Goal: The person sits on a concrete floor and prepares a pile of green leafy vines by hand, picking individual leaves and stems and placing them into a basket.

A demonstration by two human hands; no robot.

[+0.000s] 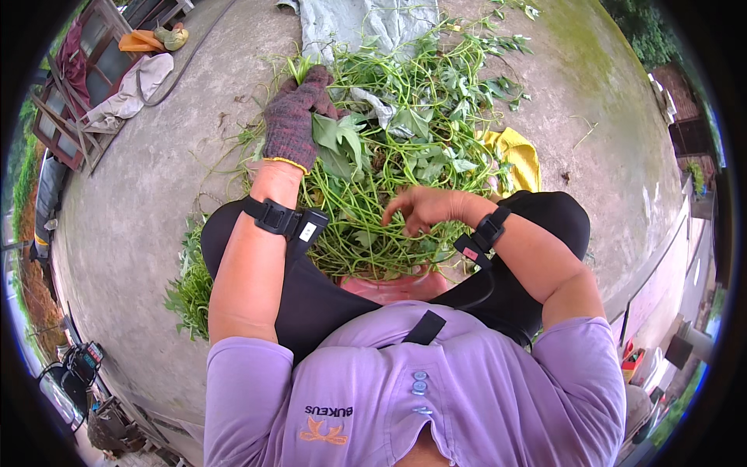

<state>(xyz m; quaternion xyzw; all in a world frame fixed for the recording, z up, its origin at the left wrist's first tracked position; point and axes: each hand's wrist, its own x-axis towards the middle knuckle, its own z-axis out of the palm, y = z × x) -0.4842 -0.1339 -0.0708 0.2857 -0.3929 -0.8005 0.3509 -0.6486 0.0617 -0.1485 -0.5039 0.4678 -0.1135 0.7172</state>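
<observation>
A dark maroon-and-grey knitted glove covers my left hand (297, 119), which grips a small bunch of green stems (299, 69) at the far left edge of the heap. My bare right hand (425, 209), slightly blurred, hovers over or touches the near part of the heap, its fingers apart and nothing visible in them. Between my knees lies a tangled heap of leafy green vines (402, 157), with lobed leaves like sweet potato. Broad leaves hang beside the gloved palm. Under the near edge of the heap shows a pink plastic surface (397, 288), mostly hidden.
A pale grey sheet (370, 26) runs beneath the far vines. Yellow woven cloth (519, 160) lies by my right knee. Outside my left thigh is a pile of greens (194, 286). Concrete ground (134, 216) surrounds me; a wooden frame with glass panes (87, 76) lies far left.
</observation>
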